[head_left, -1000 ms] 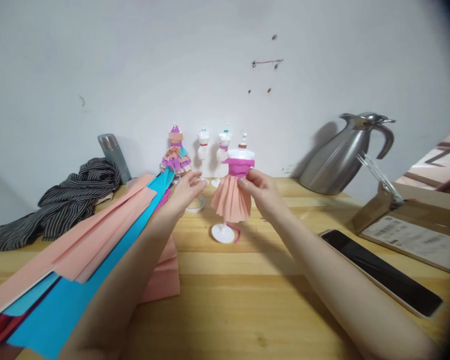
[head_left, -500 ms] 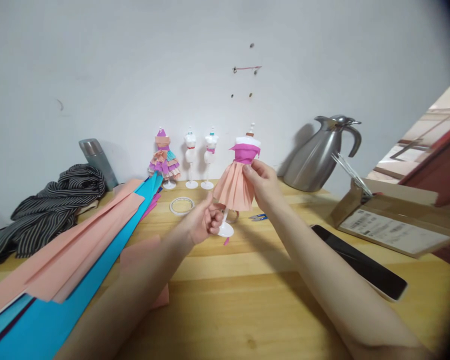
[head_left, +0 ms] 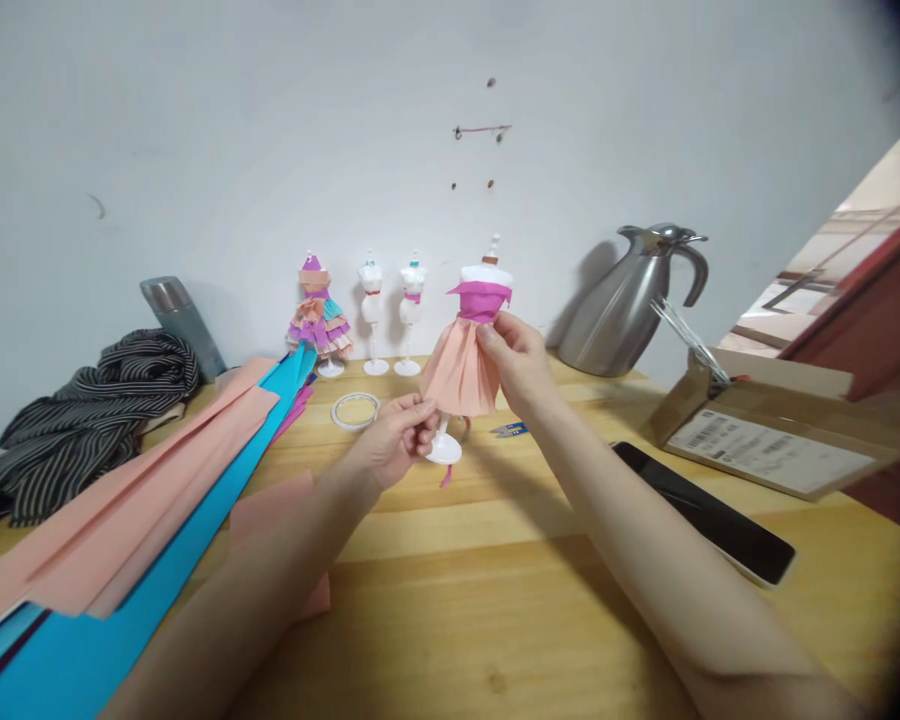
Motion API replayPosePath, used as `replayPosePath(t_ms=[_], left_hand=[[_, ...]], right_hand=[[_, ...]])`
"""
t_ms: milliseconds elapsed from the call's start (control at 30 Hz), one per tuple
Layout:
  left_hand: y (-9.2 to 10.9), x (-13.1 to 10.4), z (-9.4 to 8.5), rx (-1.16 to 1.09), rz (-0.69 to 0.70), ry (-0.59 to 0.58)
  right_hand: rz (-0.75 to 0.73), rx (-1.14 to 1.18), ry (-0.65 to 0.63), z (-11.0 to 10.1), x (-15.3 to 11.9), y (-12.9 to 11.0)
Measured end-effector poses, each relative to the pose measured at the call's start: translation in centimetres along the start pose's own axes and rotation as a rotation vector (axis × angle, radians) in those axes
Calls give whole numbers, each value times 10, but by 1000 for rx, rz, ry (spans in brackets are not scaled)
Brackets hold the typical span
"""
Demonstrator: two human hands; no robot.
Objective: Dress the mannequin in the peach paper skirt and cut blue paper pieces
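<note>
A small white dress-form mannequin (head_left: 486, 272) stands slightly tilted over the table, wrapped in a magenta paper bodice (head_left: 483, 301) and a pleated peach paper skirt (head_left: 461, 370). My right hand (head_left: 521, 362) is closed at the waist, its thumb on the front of the skirt just below the bodice. At the skirt's lower left edge, my left hand (head_left: 401, 440) pinches the hem between thumb and forefinger. The white round base (head_left: 444, 449) shows beside my left fingers. A magenta scrap (head_left: 446, 477) lies by the base.
Behind stand a mannequin in a ruffled dress (head_left: 319, 310) and two barer mannequins (head_left: 373, 300). Left lie peach and blue paper sheets (head_left: 157, 470) and a striped cloth (head_left: 120, 390). A tape roll (head_left: 355, 411), snips (head_left: 511, 430), phone (head_left: 709, 510), steel jug (head_left: 615, 310) and cardboard box (head_left: 772, 430) surround the hands.
My left thumb and forefinger have come together on the skirt's hem, pulling it slightly outward. My right hand keeps its hold at the waist. The whole view has shifted slightly.
</note>
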State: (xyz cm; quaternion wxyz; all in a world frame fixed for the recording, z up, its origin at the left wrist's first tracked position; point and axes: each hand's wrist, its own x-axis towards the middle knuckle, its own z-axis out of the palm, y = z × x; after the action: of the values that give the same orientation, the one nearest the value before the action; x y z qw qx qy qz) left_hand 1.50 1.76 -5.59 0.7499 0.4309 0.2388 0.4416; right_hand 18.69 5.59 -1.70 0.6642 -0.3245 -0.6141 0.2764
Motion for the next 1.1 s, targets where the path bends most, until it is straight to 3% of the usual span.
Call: replayPosePath(t_ms=[333, 533, 567, 633, 700, 733, 833, 900, 1000, 1100], left_hand=[[0, 5, -5, -8, -86, 273], [0, 1, -1, 74, -172, 137], [1, 2, -2, 111, -198, 176], [5, 4, -5, 184, -198, 365], [10, 5, -9, 252, -54, 572], [13, 6, -10, 308, 69, 623], [22, 2, -10, 622, 469, 557], [26, -2, -8, 857, 646, 492], [30, -5, -6, 1026, 755, 462], [33, -4, -8, 991, 751, 437]], right_hand=[[-9, -100, 17, 4, -3, 13], [14, -171, 18, 9, -8, 15], [14, -168, 6, 11, -9, 15], [18, -155, -13, 13, -11, 14], [30, -131, -31, 17, -13, 13], [39, -114, -46, 19, -15, 13], [51, -49, -110, 26, -20, 14], [48, -7, -154, 32, -25, 14], [47, 46, -216, 39, -31, 15], [68, 88, -271, 41, -34, 13]])
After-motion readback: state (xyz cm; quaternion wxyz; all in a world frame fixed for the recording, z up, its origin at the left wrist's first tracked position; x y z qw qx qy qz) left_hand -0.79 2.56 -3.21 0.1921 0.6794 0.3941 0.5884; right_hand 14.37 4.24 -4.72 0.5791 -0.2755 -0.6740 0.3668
